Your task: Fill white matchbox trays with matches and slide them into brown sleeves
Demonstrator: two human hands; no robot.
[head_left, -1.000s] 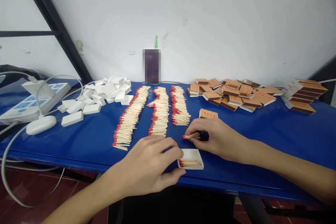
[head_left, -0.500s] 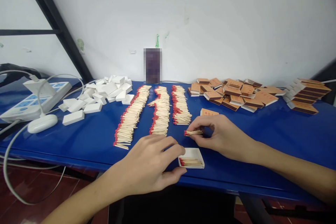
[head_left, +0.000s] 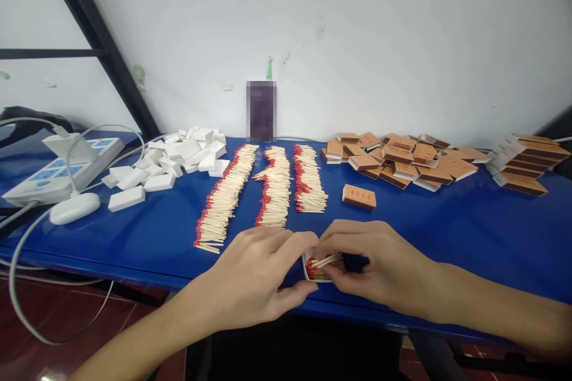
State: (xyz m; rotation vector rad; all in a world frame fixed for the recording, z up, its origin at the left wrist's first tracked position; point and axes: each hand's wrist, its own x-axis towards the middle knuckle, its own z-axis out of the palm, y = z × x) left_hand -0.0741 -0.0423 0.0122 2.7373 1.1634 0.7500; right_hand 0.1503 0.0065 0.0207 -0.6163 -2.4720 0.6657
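Observation:
My left hand (head_left: 261, 274) holds the left end of a small white matchbox tray (head_left: 318, 281) at the table's front, thumb on the near side and fingers at the far side. Over that tray, my right hand (head_left: 378, 256) pinches a small bunch of red-tipped matches (head_left: 329, 260), their heads pointing left. More matches lie under the bunch in the tray. The right fingers cover the tray's right end. Just beyond them lies a single orange matchbox sleeve (head_left: 359, 197), flat on the blue table.
Three rows of matches stretch away from me: left (head_left: 227, 196), middle (head_left: 273, 190) and right (head_left: 310, 181). White trays (head_left: 179, 158) are heaped back left, near a power strip (head_left: 58, 172) with cables. Orange sleeves (head_left: 402, 158) pile up back right, with a stack (head_left: 527, 164) farther right.
My right hand has moved down and left, carrying the matches from beyond the tray to inside it. My left hand keeps its grip on the tray.

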